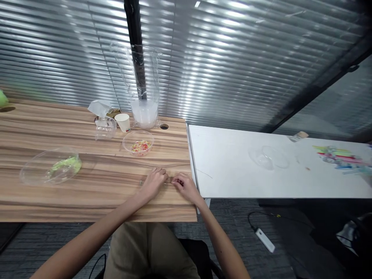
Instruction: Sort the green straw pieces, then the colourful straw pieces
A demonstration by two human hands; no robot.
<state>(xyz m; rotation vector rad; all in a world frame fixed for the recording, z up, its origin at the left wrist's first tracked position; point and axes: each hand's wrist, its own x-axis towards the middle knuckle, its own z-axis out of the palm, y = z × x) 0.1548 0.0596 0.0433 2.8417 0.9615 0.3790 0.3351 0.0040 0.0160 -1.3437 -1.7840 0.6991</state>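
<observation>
My left hand (154, 182) and my right hand (183, 186) rest close together on the wooden table (87, 193) near its right end. Both have their fingers curled into a pinch, and their fingertips almost meet over something tiny that I cannot make out. Just beyond the hands stands a clear plastic bowl (138, 142) with small colourful pieces in it. A larger clear bowl (50, 167) with green bits lies at the left.
At the back of the wooden table stand a paper cup (123, 122), a clear container (105, 127) and a clear bag of white bowls (144, 110). A white table (276, 166) adjoins on the right, with a clear lid and coloured straws (340, 158). A power strip (264, 239) lies on the floor.
</observation>
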